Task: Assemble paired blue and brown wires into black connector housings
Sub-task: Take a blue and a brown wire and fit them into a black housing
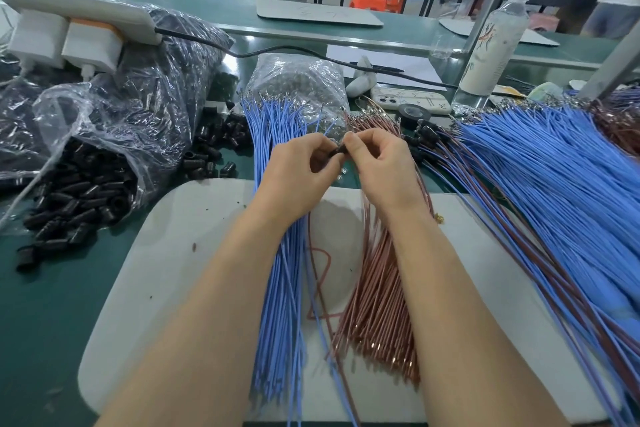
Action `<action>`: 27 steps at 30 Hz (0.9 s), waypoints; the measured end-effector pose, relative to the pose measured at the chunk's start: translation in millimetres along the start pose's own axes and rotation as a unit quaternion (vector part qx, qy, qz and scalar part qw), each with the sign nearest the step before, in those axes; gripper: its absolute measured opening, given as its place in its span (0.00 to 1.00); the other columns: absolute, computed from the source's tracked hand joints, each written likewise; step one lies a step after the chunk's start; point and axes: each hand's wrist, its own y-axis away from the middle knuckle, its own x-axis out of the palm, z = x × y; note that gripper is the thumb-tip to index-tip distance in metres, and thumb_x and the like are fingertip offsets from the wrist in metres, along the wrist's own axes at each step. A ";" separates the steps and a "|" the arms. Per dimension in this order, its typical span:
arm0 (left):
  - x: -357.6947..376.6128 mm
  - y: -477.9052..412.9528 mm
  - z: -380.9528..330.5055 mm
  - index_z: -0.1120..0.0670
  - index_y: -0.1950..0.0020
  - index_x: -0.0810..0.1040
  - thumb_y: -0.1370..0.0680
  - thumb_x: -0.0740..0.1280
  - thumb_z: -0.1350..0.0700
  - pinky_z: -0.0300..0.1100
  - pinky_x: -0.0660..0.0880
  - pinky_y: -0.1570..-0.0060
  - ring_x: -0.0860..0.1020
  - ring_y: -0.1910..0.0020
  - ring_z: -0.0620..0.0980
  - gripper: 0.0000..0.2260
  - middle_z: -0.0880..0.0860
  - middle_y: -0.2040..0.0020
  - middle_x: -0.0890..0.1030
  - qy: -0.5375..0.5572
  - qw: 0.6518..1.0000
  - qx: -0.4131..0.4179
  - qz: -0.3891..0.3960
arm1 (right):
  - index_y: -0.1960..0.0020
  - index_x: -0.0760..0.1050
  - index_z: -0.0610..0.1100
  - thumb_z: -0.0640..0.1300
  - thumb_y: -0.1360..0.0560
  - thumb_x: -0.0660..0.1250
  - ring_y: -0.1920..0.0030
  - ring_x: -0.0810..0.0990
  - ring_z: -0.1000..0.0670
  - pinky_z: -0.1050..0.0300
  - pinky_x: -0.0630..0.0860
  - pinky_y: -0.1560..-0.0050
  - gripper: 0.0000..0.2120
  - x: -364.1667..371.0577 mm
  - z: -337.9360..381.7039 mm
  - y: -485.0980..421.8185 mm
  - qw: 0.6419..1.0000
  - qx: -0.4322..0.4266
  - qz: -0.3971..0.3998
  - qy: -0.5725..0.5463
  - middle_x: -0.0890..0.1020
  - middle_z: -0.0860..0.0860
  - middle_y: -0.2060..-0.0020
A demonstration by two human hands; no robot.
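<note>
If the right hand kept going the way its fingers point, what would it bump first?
Probably the left hand: the right hand points left at it, with only the housing pinched between them.

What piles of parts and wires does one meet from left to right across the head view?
bag of black housings → blue wire bundle → brown wire bundle → large pile of blue wires

Loose wires lie on the pad. A bag of housings sits left of it, a big wire heap right, a phone behind.
</note>
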 end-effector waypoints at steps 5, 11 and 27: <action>0.3 -3.2 -3.5 0.55 0.51 0.81 0.23 0.67 0.55 0.26 0.68 0.63 0.74 0.64 0.40 0.05 0.49 0.61 0.81 -0.032 0.999 0.024 0.007 | 0.62 0.76 0.46 0.42 0.21 0.64 0.65 0.73 0.54 0.55 0.72 0.58 0.11 -1.7 0.4 -0.4 0.993 0.053 0.000 -0.106 0.77 0.50 0.67; -7.2 -3.5 4.9 0.54 0.54 0.81 0.25 0.68 0.54 0.23 0.65 0.66 0.72 0.69 0.33 0.04 0.47 0.62 0.81 -0.062 0.998 0.012 0.017 | 0.60 0.75 0.44 0.43 0.20 0.61 0.66 0.72 0.57 0.65 0.71 0.64 0.11 -28.2 -6.0 -12.3 0.961 0.146 -0.070 -0.223 0.77 0.52 0.66; -1.2 -1.5 9.4 0.41 0.55 0.68 0.22 0.63 0.65 0.42 0.77 0.44 0.81 0.50 0.46 0.17 0.49 0.52 0.82 0.125 0.991 0.040 -0.035 | 0.54 0.78 0.41 0.31 0.26 0.65 0.62 0.80 0.55 0.62 0.79 0.55 0.07 -20.3 12.9 0.5 0.984 0.049 0.019 -0.172 0.81 0.47 0.62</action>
